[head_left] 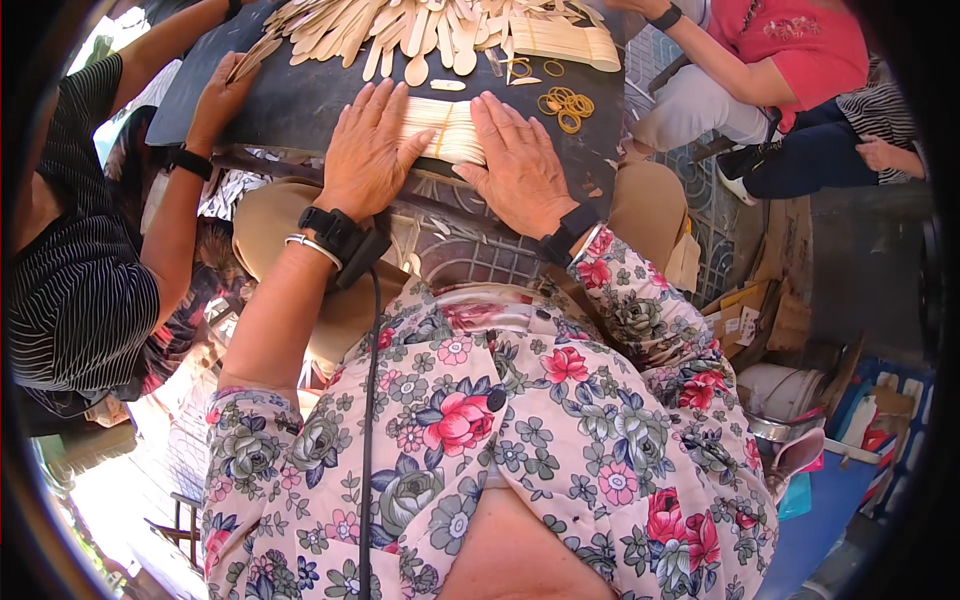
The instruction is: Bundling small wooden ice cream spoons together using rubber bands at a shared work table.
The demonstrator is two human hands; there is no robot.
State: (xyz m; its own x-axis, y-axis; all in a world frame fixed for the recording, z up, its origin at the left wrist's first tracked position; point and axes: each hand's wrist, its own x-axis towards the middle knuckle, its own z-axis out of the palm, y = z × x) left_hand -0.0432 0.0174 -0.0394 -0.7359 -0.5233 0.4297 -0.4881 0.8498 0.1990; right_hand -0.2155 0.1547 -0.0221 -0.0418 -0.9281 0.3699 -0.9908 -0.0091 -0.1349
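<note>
A bundle of flat pale wooden sticks (450,122), perhaps spoon handles, lies at the near edge of the dark table with a yellow rubber band around its middle. My left hand (372,150) presses its left end, fingers stretched forward and thumb over the sticks. From the other side my right hand (522,165) holds the right end, its fingers long and its thumb against the near edge. Beyond the bundle lies one small loose wooden piece (447,86). Yellow rubber bands (567,106) sit in a small heap to the right of my right fingertips.
A large pile of loose wooden spoons (400,28) covers the far part of the table (300,110). Another neat stack of sticks (565,42) lies at the far right. At left, a co-worker's hand (225,95) holds several sticks. Another person (760,70) sits at right.
</note>
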